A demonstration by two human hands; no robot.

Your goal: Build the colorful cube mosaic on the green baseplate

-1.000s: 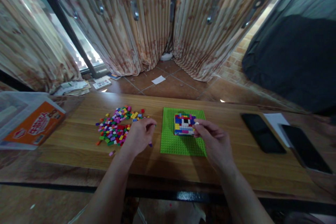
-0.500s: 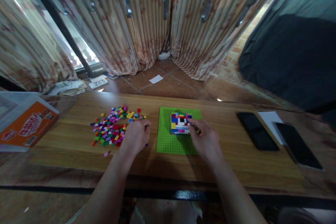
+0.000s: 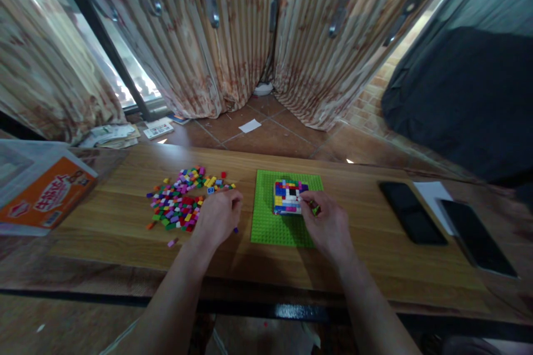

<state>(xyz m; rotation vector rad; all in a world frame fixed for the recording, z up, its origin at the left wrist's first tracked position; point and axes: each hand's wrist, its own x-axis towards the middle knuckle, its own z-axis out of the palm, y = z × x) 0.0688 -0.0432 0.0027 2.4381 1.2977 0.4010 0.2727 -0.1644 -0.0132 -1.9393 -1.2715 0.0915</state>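
Note:
A green baseplate (image 3: 270, 222) lies on the wooden table (image 3: 366, 255). On it stands a small square build of many-coloured bricks (image 3: 287, 197). My right hand (image 3: 327, 222) is pinched at the build's right edge, its fingertips pressing a small brick I cannot make out. My left hand (image 3: 219, 215) rests curled on the table, between the baseplate and a heap of loose coloured bricks (image 3: 181, 205). What its fingers hold, if anything, is hidden. A purple brick (image 3: 236, 229) lies beside that hand.
Two dark phones (image 3: 410, 212) (image 3: 477, 236) and a white sheet (image 3: 435, 197) lie at the table's right. An orange box (image 3: 44, 194) in a clear tub sits at the left end. Curtains and a tiled floor with papers are beyond the table.
My right hand moved down from beside the build to press at its right edge. My left hand stayed curled by the loose bricks. The camera shifted slightly.

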